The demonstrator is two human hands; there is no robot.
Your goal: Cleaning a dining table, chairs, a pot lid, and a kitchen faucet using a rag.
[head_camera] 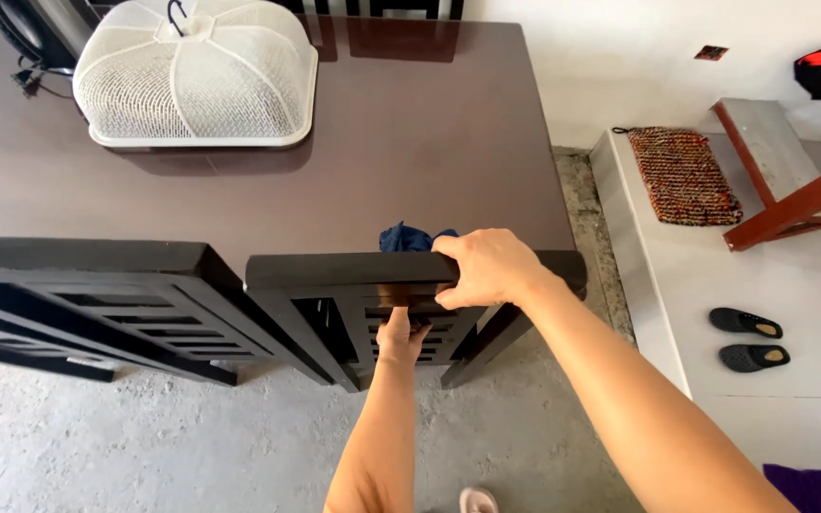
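A dark wooden chair (334,271) is tucked against a glossy brown table (410,142). My right hand (486,269) grips the chair's top rail near its right end. A dark blue cloth (409,237) shows bunched just behind the rail, beside my right hand's fingers. My left hand (401,337) is lower down, pressed against the slatted back of the chair; its fingers are partly hidden by the slats, and I cannot tell whether it holds anything.
A second dark chair (97,285) stands to the left. A white mesh food cover (197,76) sits on the table's far left. To the right lie a raised white floor with a woven mat (684,176), black sandals (748,339), red wooden legs (800,204).
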